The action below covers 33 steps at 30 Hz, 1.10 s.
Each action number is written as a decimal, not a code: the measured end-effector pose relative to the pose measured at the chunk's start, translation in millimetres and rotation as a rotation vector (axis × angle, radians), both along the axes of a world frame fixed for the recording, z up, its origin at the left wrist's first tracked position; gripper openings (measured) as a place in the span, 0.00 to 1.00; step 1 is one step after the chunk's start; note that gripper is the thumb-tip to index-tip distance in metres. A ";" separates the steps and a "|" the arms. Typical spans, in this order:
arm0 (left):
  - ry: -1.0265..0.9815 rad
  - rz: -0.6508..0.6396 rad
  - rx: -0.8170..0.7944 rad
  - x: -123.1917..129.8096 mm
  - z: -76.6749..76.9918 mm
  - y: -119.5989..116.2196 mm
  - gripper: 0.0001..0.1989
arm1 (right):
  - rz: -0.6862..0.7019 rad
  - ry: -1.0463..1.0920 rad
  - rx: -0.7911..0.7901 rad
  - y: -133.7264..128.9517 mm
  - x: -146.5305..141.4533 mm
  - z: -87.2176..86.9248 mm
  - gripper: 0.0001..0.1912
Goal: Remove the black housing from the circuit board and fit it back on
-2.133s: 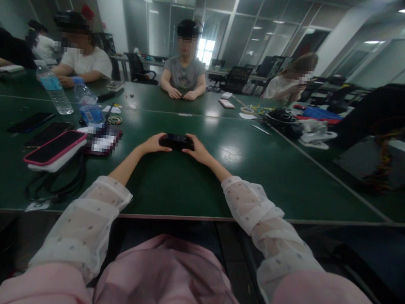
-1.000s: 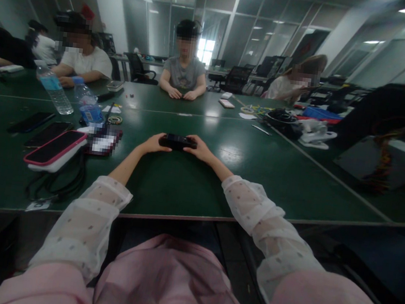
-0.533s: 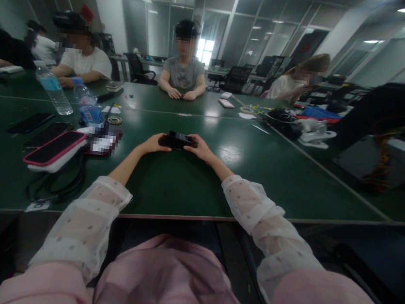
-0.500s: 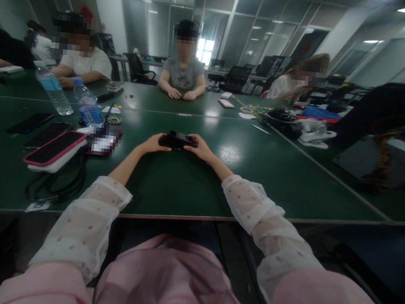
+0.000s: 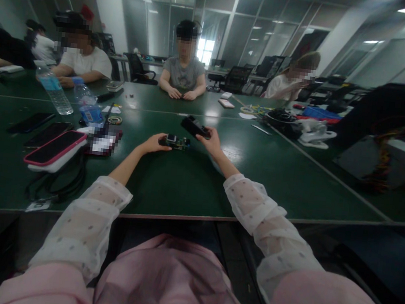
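My left hand (image 5: 154,143) grips the left end of a small circuit board (image 5: 177,142) just above or on the green table; I cannot tell which. Small components and a light square part show on the board's upper face. To its right and a little higher, my right hand (image 5: 211,141) is closed on a black plastic cover (image 5: 192,126), held tilted and apart from the board. The fingers of both hands are partly hidden behind what they hold.
On the left of the green table (image 5: 184,184) stand two water bottles (image 5: 56,91), near several phones, one a pink-edged phone (image 5: 55,147), and black cables (image 5: 58,179). A pen (image 5: 261,129) and white gear (image 5: 316,134) lie to the right. A person in grey (image 5: 183,75) sits opposite.
The black cover has come off the circuit board, which now shows. My right hand has moved right and up with the cover; my left hand has stayed in place.
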State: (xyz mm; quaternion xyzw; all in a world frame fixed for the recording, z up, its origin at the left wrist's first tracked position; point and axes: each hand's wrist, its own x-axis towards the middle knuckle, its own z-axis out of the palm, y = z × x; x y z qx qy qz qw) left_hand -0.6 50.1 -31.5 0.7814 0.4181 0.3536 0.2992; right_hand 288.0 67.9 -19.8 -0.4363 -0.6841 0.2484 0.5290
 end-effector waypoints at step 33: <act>0.015 -0.001 0.003 -0.5 -2.1 2.6 0.32 | -0.515 -0.267 0.005 2.1 14.2 -15.0 0.27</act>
